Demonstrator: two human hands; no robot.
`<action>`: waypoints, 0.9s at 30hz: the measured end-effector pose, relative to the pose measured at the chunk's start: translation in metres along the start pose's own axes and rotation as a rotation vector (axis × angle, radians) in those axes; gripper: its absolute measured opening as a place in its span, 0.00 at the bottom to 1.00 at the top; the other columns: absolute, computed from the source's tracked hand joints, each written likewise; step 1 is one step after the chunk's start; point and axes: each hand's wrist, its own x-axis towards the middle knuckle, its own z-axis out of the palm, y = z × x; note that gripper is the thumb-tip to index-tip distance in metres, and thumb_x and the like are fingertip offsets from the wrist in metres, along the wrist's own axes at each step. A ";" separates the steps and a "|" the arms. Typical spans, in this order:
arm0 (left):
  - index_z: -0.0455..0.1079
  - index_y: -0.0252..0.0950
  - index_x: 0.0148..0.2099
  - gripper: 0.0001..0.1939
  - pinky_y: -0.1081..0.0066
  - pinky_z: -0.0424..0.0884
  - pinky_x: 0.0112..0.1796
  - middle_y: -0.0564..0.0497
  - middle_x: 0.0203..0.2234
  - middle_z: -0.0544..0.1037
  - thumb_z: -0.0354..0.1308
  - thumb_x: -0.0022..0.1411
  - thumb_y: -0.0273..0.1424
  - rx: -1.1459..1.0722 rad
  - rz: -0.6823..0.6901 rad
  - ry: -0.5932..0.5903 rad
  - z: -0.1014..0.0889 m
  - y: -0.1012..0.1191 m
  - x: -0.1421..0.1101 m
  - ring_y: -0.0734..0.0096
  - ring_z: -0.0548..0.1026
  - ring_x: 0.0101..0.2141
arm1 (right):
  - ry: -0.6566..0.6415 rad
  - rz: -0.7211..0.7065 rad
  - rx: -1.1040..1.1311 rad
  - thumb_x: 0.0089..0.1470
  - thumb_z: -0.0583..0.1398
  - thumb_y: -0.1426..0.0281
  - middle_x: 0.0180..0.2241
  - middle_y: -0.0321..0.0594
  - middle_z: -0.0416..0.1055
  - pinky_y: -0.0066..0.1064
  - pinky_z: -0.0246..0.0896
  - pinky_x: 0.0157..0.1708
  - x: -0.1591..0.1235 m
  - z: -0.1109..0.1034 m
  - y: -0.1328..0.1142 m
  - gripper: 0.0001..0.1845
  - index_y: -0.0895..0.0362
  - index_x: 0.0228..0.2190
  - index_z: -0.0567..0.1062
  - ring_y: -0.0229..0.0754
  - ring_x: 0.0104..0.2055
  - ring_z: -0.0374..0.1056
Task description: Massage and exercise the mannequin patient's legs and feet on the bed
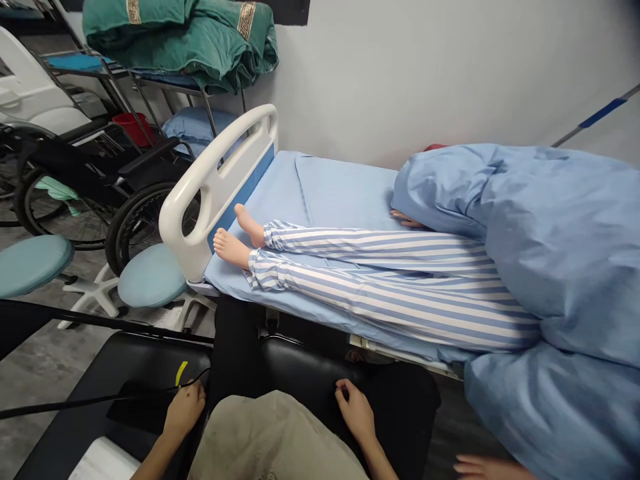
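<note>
My left hand (186, 405) rests on the black padded seat (85, 380) beside me, its fingers curled under. A thin black cable and a yellow strip (181, 373) lie at its fingertips; whether the fingers hold anything is hidden. On my thigh lies my right hand (356, 412), loosely bent, thumb and forefinger slightly apart, with nothing visible between them. Ahead, a manikin's legs in blue-and-white striped trousers (380, 280) stretch along the bed (345, 180), with its bare feet (233, 248) near the white footboard (180, 207). A bunched blue quilt (550, 233) covers the upper part.
Another hand (477, 467) shows beneath the quilt at lower right; whose it is, I cannot tell. Round stools (153, 277) and a wheelchair (90, 173) stand left of the bed. Green folded blankets (200, 47) lie on a rack behind. A white object (105, 460) is at lower left.
</note>
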 end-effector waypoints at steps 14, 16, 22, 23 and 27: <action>0.64 0.40 0.53 0.29 0.46 0.34 0.54 0.42 0.55 0.62 0.53 0.48 0.40 0.123 0.353 0.113 -0.011 -0.005 0.057 0.48 0.51 0.57 | -0.105 0.041 -0.068 0.50 0.49 0.65 0.30 0.35 0.72 0.26 0.55 0.31 0.003 0.011 -0.004 0.10 0.52 0.29 0.68 0.40 0.34 0.68; 0.63 0.39 0.54 0.33 0.47 0.32 0.55 0.41 0.56 0.60 0.56 0.44 0.40 0.137 0.355 0.086 -0.010 -0.007 0.054 0.49 0.49 0.58 | -0.103 0.034 -0.039 0.49 0.49 0.64 0.31 0.36 0.72 0.26 0.56 0.32 0.004 0.015 -0.002 0.10 0.53 0.29 0.69 0.41 0.34 0.69; 0.61 0.40 0.55 0.40 0.49 0.29 0.56 0.41 0.57 0.58 0.60 0.36 0.40 0.156 0.295 -0.005 -0.017 -0.007 0.040 0.50 0.46 0.59 | -0.091 -0.015 0.043 0.50 0.49 0.64 0.30 0.37 0.73 0.26 0.57 0.34 0.005 0.017 0.005 0.11 0.53 0.28 0.69 0.41 0.33 0.69; 0.61 0.40 0.55 0.40 0.50 0.28 0.56 0.42 0.57 0.58 0.60 0.36 0.40 0.158 0.294 -0.005 -0.017 -0.009 0.037 0.50 0.46 0.59 | -0.092 -0.014 0.044 0.49 0.49 0.63 0.30 0.37 0.73 0.26 0.58 0.34 0.005 0.016 0.005 0.11 0.53 0.28 0.70 0.41 0.34 0.69; 0.60 0.42 0.56 0.40 0.50 0.28 0.56 0.43 0.57 0.58 0.60 0.36 0.38 0.170 0.312 0.007 -0.013 -0.018 0.031 0.50 0.47 0.59 | -0.095 0.006 0.026 0.49 0.50 0.63 0.32 0.37 0.73 0.26 0.57 0.34 0.004 0.014 0.002 0.11 0.53 0.29 0.70 0.41 0.36 0.69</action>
